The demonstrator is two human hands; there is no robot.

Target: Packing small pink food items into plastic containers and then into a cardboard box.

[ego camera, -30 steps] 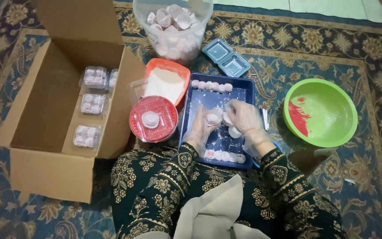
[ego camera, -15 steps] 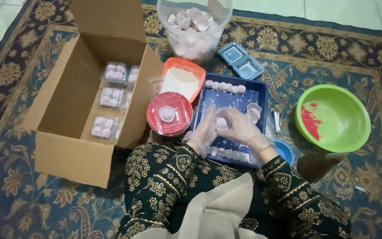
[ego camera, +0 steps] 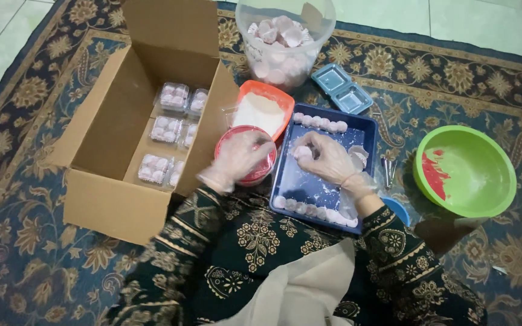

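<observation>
Head camera looks straight down at a person seated on a patterned carpet (ego camera: 43,253), and everything sits around a blue tray (ego camera: 357,130) in front of their knees. Both hands wear thin clear gloves. The right hand (ego camera: 328,158) is over the middle of the blue tray, its fingers curled and pinching a small pale pink dough ball (ego camera: 302,152). The left hand (ego camera: 240,157) is just left of the tray, fingers bent and resting over a round red container (ego camera: 255,175); whether it grips anything there I cannot tell, as the glove blurs it. One row of pink balls (ego camera: 320,122) lines the tray's far edge, and another row (ego camera: 309,210) lines its near edge. Touching the tray's far left corner is an orange tub (ego camera: 264,108) of white powder. Beyond the tray stands a clear plastic tub (ego camera: 285,39) heaped with pink pieces, and a small blue divided box (ego camera: 341,89) lies near the tray's far right corner. Well to the right of the tray rests a green bowl (ego camera: 465,170) smeared red and white. Left of the tray, past the red container, an open cardboard box (ego camera: 134,127) holds clear packs (ego camera: 165,130) of pink sweets.
</observation>
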